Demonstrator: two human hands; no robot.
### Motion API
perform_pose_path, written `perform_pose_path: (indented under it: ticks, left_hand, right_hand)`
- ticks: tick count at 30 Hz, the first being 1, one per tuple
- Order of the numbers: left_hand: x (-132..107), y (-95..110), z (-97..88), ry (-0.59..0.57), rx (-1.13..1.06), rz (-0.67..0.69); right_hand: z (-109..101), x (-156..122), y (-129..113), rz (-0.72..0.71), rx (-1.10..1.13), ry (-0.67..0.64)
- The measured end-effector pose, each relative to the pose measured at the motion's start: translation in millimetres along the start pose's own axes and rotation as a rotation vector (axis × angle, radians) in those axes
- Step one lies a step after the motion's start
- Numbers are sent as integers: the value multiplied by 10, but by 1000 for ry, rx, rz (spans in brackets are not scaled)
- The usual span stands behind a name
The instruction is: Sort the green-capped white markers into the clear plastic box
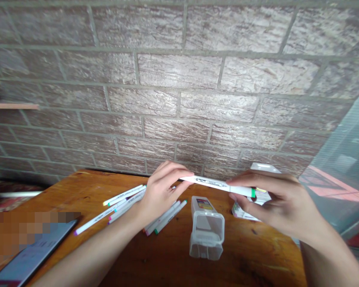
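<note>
Between my two hands a white marker [211, 182] with a green end is held up level above the table. My left hand [164, 185] pinches its left end with the fingertips. At the other end, my right hand [275, 199] grips the capped part near the green tip between thumb and fingers. Below and between the hands stands a clear plastic case [208, 227] with a coloured label. Several white markers [128, 199] with coloured ends lie in a loose pile, partly hidden behind my left hand and forearm.
A wooden table [251, 255] carries everything, close against a brick wall [179, 103]. At the lower left lies a phone or tablet [32, 255]. Behind my right hand is a white package [265, 167], partly covered. A glass pane [341, 171] stands at the right.
</note>
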State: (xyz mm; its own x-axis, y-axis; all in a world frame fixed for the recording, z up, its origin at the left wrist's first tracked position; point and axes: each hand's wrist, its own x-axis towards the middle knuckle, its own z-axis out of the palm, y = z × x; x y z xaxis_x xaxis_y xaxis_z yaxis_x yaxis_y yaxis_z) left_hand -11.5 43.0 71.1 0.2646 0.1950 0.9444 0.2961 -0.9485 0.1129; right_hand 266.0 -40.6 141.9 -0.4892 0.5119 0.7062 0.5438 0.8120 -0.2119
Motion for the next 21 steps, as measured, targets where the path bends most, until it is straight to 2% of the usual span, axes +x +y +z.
perform_pose_path:
  ticks: [10, 17, 21]
  left_hand:
    - [14, -5, -2, -19, -1, 3]
    - [8, -21, 7, -180, -7, 3]
    - [12, -21, 20, -204, -19, 10]
  right_hand:
    - [-3, -40, 28, -15, -61, 38]
    - [-25, -68, -36, 55, -126, 75]
    - [-64, -115, -84, 83, -139, 32]
